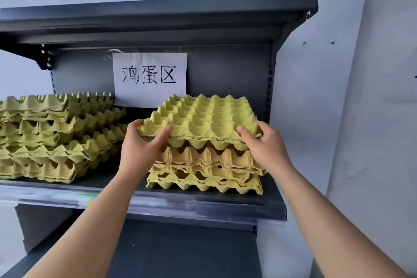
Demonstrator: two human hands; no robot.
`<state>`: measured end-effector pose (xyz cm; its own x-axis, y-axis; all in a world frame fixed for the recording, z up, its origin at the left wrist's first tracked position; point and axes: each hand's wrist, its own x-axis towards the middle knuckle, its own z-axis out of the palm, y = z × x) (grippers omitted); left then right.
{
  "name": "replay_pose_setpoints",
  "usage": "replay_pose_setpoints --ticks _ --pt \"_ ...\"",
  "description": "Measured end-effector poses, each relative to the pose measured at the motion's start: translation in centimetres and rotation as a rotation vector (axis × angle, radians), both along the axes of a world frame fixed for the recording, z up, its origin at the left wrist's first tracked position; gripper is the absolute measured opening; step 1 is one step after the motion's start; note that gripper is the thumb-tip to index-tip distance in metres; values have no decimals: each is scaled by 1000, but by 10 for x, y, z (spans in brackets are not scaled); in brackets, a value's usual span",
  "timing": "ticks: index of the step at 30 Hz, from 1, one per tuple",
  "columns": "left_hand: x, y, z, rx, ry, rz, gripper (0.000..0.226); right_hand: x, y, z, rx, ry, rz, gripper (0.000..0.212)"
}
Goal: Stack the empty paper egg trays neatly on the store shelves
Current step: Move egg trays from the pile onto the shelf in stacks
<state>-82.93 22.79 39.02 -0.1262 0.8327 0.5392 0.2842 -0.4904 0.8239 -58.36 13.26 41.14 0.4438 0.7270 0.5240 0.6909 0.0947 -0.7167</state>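
You face a dark grey store shelf (203, 202) that carries two piles of empty paper egg trays beneath a matching upper board (158, 11). The left pile (56, 137), the larger, is yellow-green and ragged, with its trays skewed at differing angles. The right pile (203, 167) stands just beside it toward the shelf's right end, with tan trays sandwiched between yellow-green ones. The top tray (203, 117) lies cups-up on the right pile, its near left corner jutting past the trays below. A white paper sign (150, 79) with three printed Chinese characters hangs on the back panel behind both piles. Your left hand (140, 144) grips the top tray's near left corner, thumb over the rim. Your right hand (264, 144) has its fingers curled onto the near right corner.
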Motion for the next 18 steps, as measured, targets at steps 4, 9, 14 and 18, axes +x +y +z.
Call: replay_pose_setpoints --ticks 4,9,14,18 --pt "-3 16 -8 -23 6 -17 89 -5 9 -3 -53 -64 -25 71" --pt "-5 26 -15 -88 30 -47 96 -4 16 -3 -152 -110 -73 76" --pt "-7 23 -17 -100 78 -42 98 -4 15 -3 -180 -138 -98 82" --pt "-6 17 -11 14 242 136 86 -9 7 0 -136 -167 -127 79"
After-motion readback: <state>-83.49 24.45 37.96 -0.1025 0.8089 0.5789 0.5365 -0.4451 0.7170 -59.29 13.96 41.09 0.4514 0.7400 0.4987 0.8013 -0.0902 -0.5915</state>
